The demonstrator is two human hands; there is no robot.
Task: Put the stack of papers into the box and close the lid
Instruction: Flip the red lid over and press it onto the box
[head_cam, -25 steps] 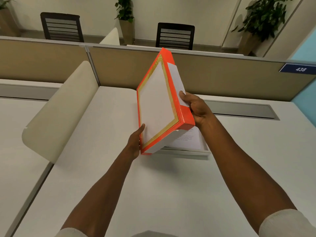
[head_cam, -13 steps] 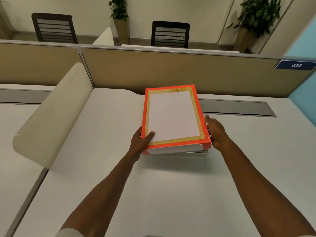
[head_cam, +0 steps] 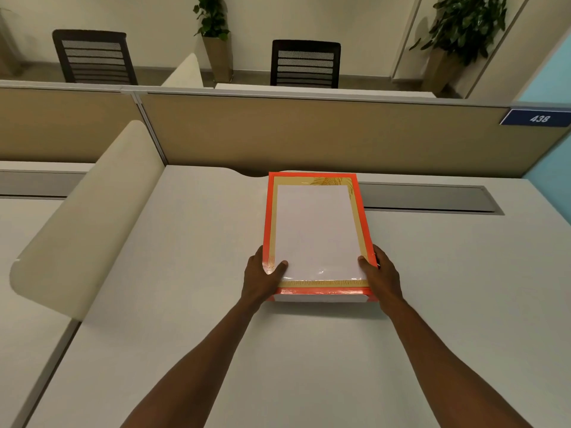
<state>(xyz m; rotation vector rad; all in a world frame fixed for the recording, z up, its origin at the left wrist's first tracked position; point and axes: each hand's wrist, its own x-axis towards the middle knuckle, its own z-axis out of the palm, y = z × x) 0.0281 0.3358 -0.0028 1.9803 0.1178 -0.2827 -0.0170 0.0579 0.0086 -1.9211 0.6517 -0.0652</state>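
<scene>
An orange lid [head_cam: 315, 233] with a gold border and a white middle lies flat over the box on the white desk [head_cam: 185, 273]. Only a thin white strip of the box [head_cam: 319, 298] shows under the lid's near edge. The stack of papers is hidden beneath the lid. My left hand [head_cam: 262, 276] grips the lid's near left corner, thumb on top. My right hand [head_cam: 381, 276] holds the near right corner the same way.
A cream rounded divider [head_cam: 83, 220] stands to the left of the desk. A tan partition wall [head_cam: 309, 134] runs behind the box, with a grey cable slot [head_cam: 426, 199] at its foot. Chairs and potted plants stand beyond it.
The lid was tilted up on edge in both hands, with papers showing in the box underneath. It has come down flat over the box, and both hands have shifted to its near corners.
</scene>
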